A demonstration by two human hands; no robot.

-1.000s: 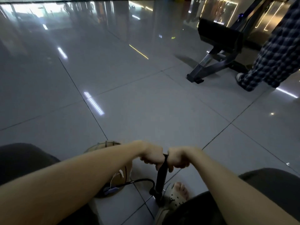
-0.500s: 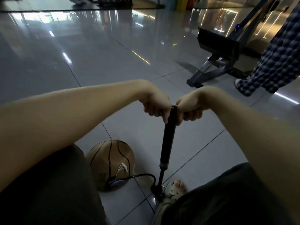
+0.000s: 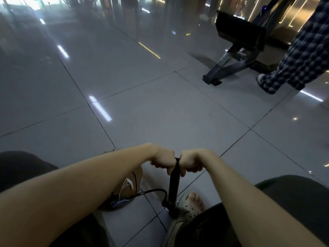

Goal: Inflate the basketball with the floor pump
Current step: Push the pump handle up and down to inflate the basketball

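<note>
The crossbar of the floor pump (image 3: 174, 184) is being gripped by both fists. The left hand (image 3: 162, 160) is being kept curled tight round its nine o'clock end and the right hand (image 3: 192, 162) round its three o'clock end, knuckles almost meeting over the barrel. The base is being pinned by a sandalled foot (image 3: 190, 204) at three o'clock of it. The hose (image 3: 151, 191) is being led toward nine o'clock into the basketball (image 3: 137, 177), which is lying on the tiled floor (image 3: 160, 113) and is being half hidden by the left forearm. A pumping stroke is judged to be under way, near its low end. Next, the handle is probably being called straight up along the barrel, with the base held down and the hose left slack.
</note>
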